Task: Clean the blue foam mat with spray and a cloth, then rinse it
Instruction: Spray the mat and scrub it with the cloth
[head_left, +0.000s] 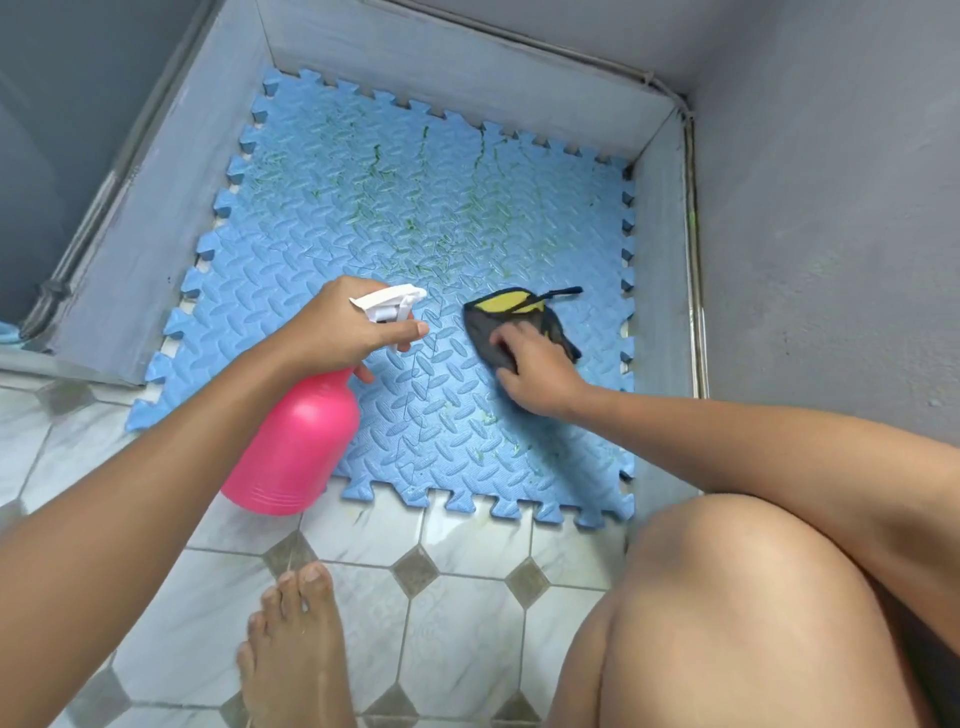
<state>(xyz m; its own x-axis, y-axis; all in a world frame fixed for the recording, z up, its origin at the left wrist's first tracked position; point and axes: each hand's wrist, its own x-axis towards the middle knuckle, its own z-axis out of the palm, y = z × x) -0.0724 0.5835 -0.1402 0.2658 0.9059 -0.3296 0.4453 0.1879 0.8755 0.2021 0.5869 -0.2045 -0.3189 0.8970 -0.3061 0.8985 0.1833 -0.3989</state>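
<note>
A blue foam mat (395, 218) with jigsaw edges lies on the floor inside a low grey-walled corner. Green streaks mark its far half. My left hand (332, 332) grips the neck of a pink spray bottle (296, 447) with a white trigger head (389, 304), nozzle pointing right over the mat, index finger along the trigger. My right hand (535, 369) rests on a dark grey cloth (519, 322) with a yellow patch, pressing it on the mat's right side. The fingertips curl over the cloth's near edge.
Low grey ledge walls (156, 218) border the mat on the left, back and right. Pale floor tiles with dark diamonds (467, 597) lie in front. My bare foot (296, 649) and bent knee (727, 613) sit at the near edge.
</note>
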